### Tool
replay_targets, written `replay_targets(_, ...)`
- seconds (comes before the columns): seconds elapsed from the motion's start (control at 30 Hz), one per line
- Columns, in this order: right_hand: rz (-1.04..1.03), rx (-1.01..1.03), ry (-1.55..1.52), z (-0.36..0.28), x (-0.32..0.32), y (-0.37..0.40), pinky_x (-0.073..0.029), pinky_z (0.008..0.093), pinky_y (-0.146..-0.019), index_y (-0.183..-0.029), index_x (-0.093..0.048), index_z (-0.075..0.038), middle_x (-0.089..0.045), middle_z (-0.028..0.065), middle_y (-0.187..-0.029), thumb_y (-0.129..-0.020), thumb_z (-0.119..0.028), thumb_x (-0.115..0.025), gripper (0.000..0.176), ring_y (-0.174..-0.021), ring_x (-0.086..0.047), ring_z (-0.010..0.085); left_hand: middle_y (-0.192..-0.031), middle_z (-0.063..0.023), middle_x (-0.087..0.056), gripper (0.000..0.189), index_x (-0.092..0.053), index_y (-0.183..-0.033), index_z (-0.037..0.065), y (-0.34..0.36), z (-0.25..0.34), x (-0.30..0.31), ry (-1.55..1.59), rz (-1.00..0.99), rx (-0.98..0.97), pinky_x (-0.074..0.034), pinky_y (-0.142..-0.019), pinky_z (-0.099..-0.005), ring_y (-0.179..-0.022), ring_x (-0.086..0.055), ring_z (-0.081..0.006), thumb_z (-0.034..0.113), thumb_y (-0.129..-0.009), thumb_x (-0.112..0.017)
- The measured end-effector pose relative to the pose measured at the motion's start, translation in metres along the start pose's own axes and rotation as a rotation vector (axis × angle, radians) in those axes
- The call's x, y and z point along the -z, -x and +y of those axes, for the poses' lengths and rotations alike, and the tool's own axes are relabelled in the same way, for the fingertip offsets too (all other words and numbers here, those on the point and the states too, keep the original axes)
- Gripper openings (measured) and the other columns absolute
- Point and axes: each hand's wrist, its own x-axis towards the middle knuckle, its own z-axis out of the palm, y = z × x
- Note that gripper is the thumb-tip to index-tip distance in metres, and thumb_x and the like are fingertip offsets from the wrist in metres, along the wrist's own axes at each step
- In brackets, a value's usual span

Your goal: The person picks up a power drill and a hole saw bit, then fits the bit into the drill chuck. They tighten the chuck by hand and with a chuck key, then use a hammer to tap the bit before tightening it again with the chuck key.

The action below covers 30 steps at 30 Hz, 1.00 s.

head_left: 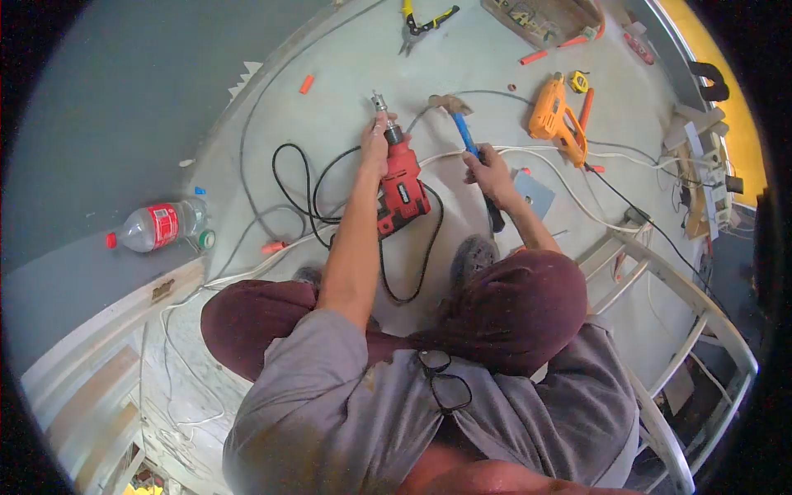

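My left hand [375, 147] is closed around the front end of a red power drill [403, 188], near its chuck [393, 133]. A metal bit [379, 102] points away from me out of the chuck. The drill's black cord [308, 177] loops on the floor around it. In my right hand [492, 175] is a hammer with a blue handle [464, 132], its head [450, 104] lying off to the right of the bit and apart from it. My fingers partly cover the hammer's grip and the drill's front end.
An orange power tool [554, 120] lies to the right, near a yellow tape measure [579, 82]. Yellow-handled pliers [422, 27] and a tool tray [540, 23] are farther off. A plastic bottle [158, 227] lies at left; a metal ladder [701, 330] is at right. Cables cross the floor.
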Motion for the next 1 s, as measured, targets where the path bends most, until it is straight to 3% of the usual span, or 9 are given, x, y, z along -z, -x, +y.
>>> replay_targets(0.03,-0.052,-0.082,-0.250,-0.002,-0.001,0.001,-0.047,0.0339,-0.057,-0.102,-0.056,0.000,-0.060,0.0097,-0.077,-0.100,-0.040,-0.051,0.041,-0.061,-0.057,0.0172,-0.085,-0.0080,-0.059,0.046,-0.058,-0.113,0.005,-0.001,-0.001,0.000,0.014,0.017,-0.001,-0.058,-0.060,-0.0402,-0.071,-0.067,-0.0255,0.049,-0.097,-0.057)
replay_targets(0.13,-0.136,-0.189,-0.319,-0.028,0.004,0.000,-0.047,0.0343,-0.057,-0.102,-0.058,0.001,-0.060,0.0096,-0.073,-0.100,-0.039,-0.051,0.041,-0.059,-0.056,0.0160,-0.084,-0.0084,-0.059,0.042,-0.060,-0.110,0.005,0.004,0.001,-0.001,0.028,0.026,-0.003,-0.058,-0.058,-0.0415,-0.069,-0.068,-0.0265,0.045,-0.098,-0.058)
replay_targets(0.27,-0.018,-0.108,-0.160,-0.027,-0.022,-0.009,-0.049,0.0384,-0.059,-0.103,-0.058,0.002,-0.062,0.0142,-0.072,-0.100,-0.036,-0.052,0.039,-0.060,-0.061,0.0230,-0.083,-0.0093,-0.060,0.037,-0.061,-0.107,0.004,0.003,0.000,-0.003,0.050,0.029,-0.017,-0.058,-0.057,-0.0415,-0.067,-0.068,-0.0273,0.040,-0.099,-0.058)
replay_targets(0.33,0.142,0.091,0.106,-0.021,-0.042,-0.010,-0.050,0.0431,-0.062,-0.105,-0.059,0.002,-0.065,0.0203,-0.074,-0.100,-0.036,-0.051,0.039,-0.066,-0.066,0.0317,-0.084,-0.0095,-0.060,0.038,-0.060,-0.107,0.004,0.004,0.001,-0.004,0.040,0.035,-0.035,-0.058,-0.056,-0.0412,-0.068,-0.068,-0.0272,0.040,-0.099,-0.057)
replay_targets(0.43,0.000,0.121,0.150,-0.029,-0.034,0.001,-0.050,0.0482,-0.065,-0.107,-0.059,0.002,-0.066,0.0249,-0.078,-0.101,-0.035,-0.049,0.039,-0.073,-0.068,0.0394,-0.084,-0.0098,-0.061,0.040,-0.060,-0.107,0.003,-0.003,-0.003,0.000,0.030,0.041,-0.051,-0.058,-0.056,-0.0403,-0.068,-0.068,-0.0271,0.042,-0.100,-0.055)
replay_targets(0.57,0.097,-0.100,-0.067,-0.045,-0.025,-0.003,-0.050,0.0486,-0.066,-0.104,-0.059,0.000,-0.065,0.0202,-0.071,-0.102,-0.036,-0.048,0.038,-0.073,-0.066,0.0408,-0.081,-0.0080,-0.061,0.037,-0.061,-0.104,0.003,0.004,0.001,-0.005,0.023,0.088,-0.027,-0.056,-0.053,-0.0341,-0.063,-0.067,-0.0219,0.039,-0.101,-0.053)
replay_targets(0.73,0.097,0.199,0.048,-0.022,-0.042,-0.005,-0.048,0.0465,-0.058,-0.101,-0.059,0.001,-0.064,0.0215,-0.070,-0.102,-0.036,-0.049,0.038,-0.059,-0.064,0.0371,-0.085,-0.0080,-0.061,0.039,-0.061,-0.104,0.002,0.005,0.006,-0.010,0.052,0.089,-0.023,-0.057,-0.053,-0.0338,-0.064,-0.068,-0.0222,0.040,-0.101,-0.053)
replay_targets(0.83,0.074,-0.075,-0.138,-0.049,-0.039,0.001,-0.048,0.0414,-0.053,-0.099,-0.059,0.001,-0.064,0.0165,-0.069,-0.102,-0.036,-0.050,0.038,-0.055,-0.063,0.0282,-0.086,-0.0080,-0.061,0.040,-0.061,-0.103,0.001,0.008,0.008,-0.011,0.056,0.092,-0.018,-0.057,-0.055,-0.0338,-0.065,-0.068,-0.0222,0.040,-0.101,-0.053)
replay_targets(1.0,0.038,-0.032,-0.162,-0.026,-0.039,-0.002,-0.044,0.0354,-0.045,-0.099,-0.058,0.001,-0.061,0.0110,-0.065,-0.102,-0.036,-0.050,0.038,-0.048,-0.058,0.0193,-0.086,-0.0084,-0.062,0.041,-0.060,-0.103,0.001,0.001,-0.002,-0.007,0.043,0.088,-0.051,-0.057,-0.061,-0.0323,-0.070,-0.070,-0.0220,0.040,-0.102,-0.051)
